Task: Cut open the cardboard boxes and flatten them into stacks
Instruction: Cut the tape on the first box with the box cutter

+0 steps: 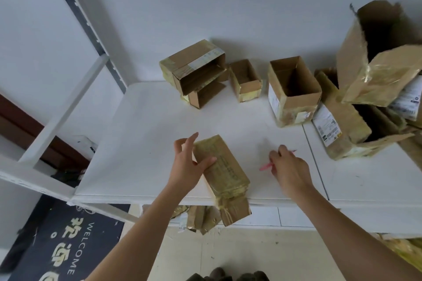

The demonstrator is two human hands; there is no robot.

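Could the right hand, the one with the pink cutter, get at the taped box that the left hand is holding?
Probably yes. Only bare table lies between the right hand with its pink cutter and the taped box. The left hand grips the box's far side, leaving the near side free.

A taped box (220,162) lies at the front of the table (141,143), one end past the edge. The left hand (189,162) is on its left side. The right hand (288,166) is to its right, on a pen (265,167). Open boxes (293,91) stand at the back. A mat (66,248) lies on the floor, lower left.
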